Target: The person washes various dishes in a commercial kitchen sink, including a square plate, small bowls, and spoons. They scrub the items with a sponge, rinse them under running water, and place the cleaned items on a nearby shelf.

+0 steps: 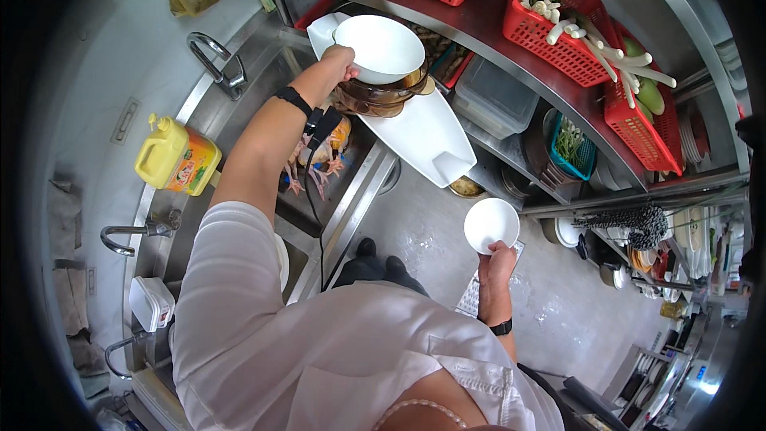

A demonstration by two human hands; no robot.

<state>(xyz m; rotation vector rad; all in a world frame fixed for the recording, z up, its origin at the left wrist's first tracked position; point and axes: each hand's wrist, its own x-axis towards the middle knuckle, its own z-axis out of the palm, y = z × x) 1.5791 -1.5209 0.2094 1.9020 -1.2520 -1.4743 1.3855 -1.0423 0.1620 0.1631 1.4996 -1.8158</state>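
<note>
My left hand [340, 62] grips the rim of a large white bowl [380, 48], which is over brown glass bowls [383, 96]. These stand on a long white serving dish [428, 140] that lies across the sink's end. Whether the white bowl rests on the glass cannot be told. Out to the right, above the floor, my right hand [499, 257] holds a small round white bowl [491, 224] by its edge. Below my left forearm, raw poultry with feet [320, 158] lies in the steel sink, partly hidden by my arm.
Red plastic baskets [556, 42] with leeks and other vegetables line the steel shelf. A lidded clear container [495, 96] sits beneath. Along the left wall are a tap [218, 66] and a yellow detergent jug [173, 155]. A grated drain [470, 296] is set in the floor.
</note>
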